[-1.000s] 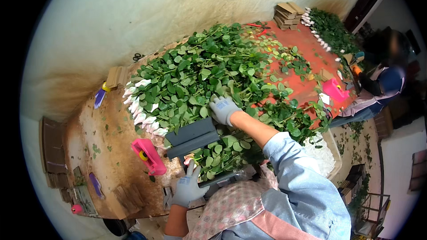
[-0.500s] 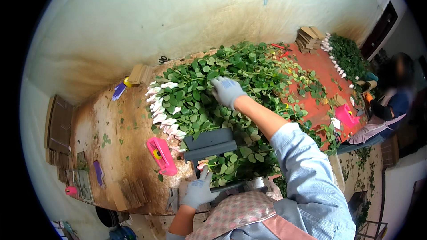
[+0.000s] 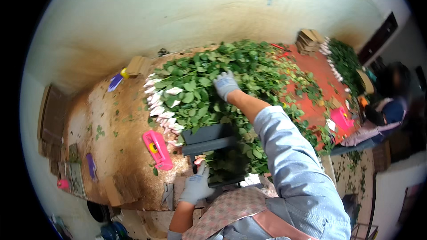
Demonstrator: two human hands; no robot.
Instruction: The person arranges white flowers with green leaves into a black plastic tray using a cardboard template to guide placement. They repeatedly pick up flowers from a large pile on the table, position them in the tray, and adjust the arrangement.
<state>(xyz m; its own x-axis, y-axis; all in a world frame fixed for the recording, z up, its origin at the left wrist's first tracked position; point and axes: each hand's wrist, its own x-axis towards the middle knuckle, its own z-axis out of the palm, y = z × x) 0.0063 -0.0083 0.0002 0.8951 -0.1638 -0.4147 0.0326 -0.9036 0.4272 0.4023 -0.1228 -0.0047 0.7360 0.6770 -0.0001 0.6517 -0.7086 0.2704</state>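
Note:
A broad pile of leafy rose stems (image 3: 200,69) lies across the table, with its pale pink-white blooms (image 3: 155,102) lined up on the left side. My right hand (image 3: 227,85), in a grey glove, reaches onto the pile. Its fingers are apart among the leaves, and no stem shows in them. A dark grey stand (image 3: 209,142) stands close to me, with more leafy stems inside. My left hand (image 3: 197,187), also gloved, is at the stand's left side, its fingertips closed at a pink rose (image 3: 199,162). A pink tape dispenser (image 3: 158,150) sits left of the stand.
Folded cardboard (image 3: 122,189) is stacked at the near left, and more cardboard (image 3: 138,66) lies by the wall. Purple gloves (image 3: 116,81) and scissors (image 3: 163,52) lie at the back. On the right, a co-worker (image 3: 387,115) is at the red table part (image 3: 316,73) beside another pink dispenser (image 3: 341,117).
My right hand has shifted slightly over the leaves. Foliage in the stand sits differently, with a darker gap showing. My left hand stays by the pink rose. The whole view has tilted a little.

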